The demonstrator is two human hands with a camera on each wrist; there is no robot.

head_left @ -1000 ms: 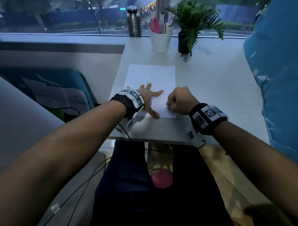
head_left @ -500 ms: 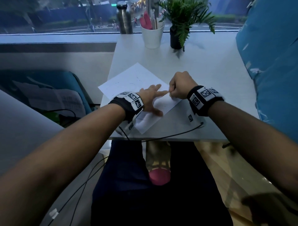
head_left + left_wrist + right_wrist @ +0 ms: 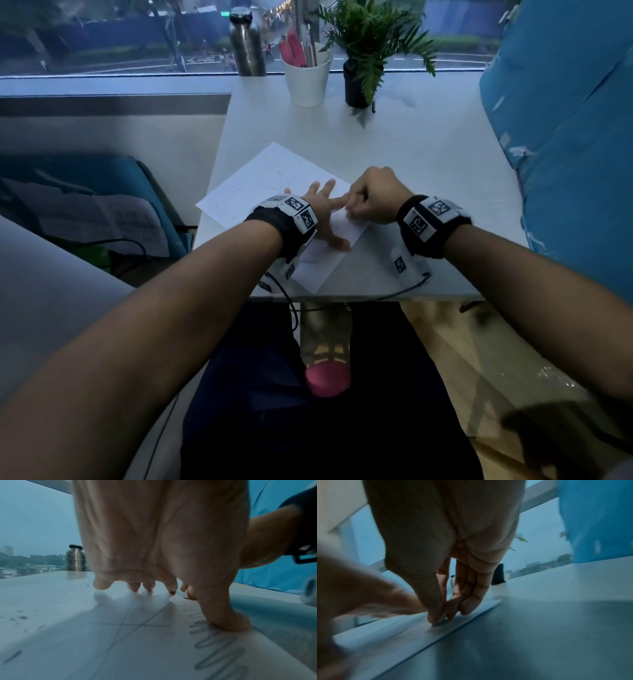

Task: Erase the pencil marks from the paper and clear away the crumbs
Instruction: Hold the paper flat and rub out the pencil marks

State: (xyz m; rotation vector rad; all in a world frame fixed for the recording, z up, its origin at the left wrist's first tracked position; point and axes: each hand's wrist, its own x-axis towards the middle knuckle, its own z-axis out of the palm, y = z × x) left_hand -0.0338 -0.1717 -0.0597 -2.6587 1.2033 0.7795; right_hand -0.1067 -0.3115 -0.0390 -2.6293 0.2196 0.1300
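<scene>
From the head view, the paper [image 3: 270,181] lies turned on the white table [image 3: 428,164], near centre frame, its long axis running from the far corner at upper middle down toward the near table edge, one corner pointing left. The left hand [image 3: 320,212] lies flat on it with fingers spread, which I take to be for pinning the sheet so it won't slide or crumple under rubbing; the right hand [image 3: 373,198] sits just right of it, fingers curled, tips down on the sheet's right part. Dark flecks scattered over the upper-left half look like crumbs and leftover strokes. In the left wrist view, the palm fills the top, fingertips [image 3: 102,585] pressed to the sheet, thumb planted at lower right beside a looping pencil scribble [image 3: 217,641]; straight pencil lines [image 3: 137,625] cross at centre, so marks remain. In the right wrist view, blurred, thumb and forefinger pinch a small pale eraser [image 3: 441,620] held low against the paper near its edge, which slants from lower left to right of centre.
</scene>
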